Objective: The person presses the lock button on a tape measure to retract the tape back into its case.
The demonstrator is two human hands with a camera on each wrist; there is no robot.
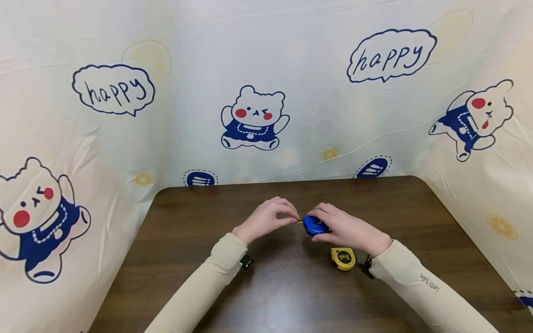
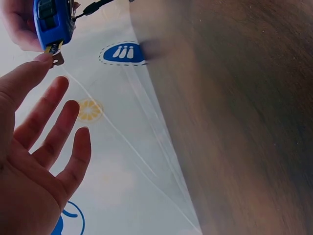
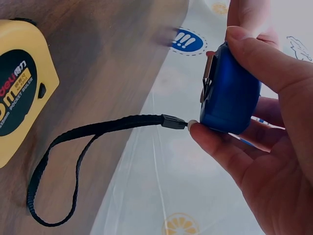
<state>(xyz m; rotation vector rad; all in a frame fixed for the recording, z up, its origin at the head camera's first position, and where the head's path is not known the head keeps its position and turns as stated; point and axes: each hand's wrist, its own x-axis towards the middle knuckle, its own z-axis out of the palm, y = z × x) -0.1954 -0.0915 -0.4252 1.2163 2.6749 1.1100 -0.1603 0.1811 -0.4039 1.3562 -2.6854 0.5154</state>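
Note:
Above the brown tabletop, my right hand [image 1: 351, 230] grips a blue tape measure [image 1: 314, 225] around its case, as the right wrist view also shows. My left hand [image 1: 266, 218] is at the mouth of the case, pinching the end of the tape blade [image 1: 300, 221]. A short bit of blade shows between case and fingers. In the left wrist view the thumb lies by the metal end hook [image 2: 57, 59]; the other fingers are spread and the index finger is hidden. From the case hangs a black wrist strap [image 3: 98, 128].
A yellow tape measure [image 1: 343, 259] lies on the table [image 1: 200, 203] just below my right hand, nearer to me. Printed cloth curtain [image 1: 258, 60] with bears and lemon slices encloses the table at the back and both sides.

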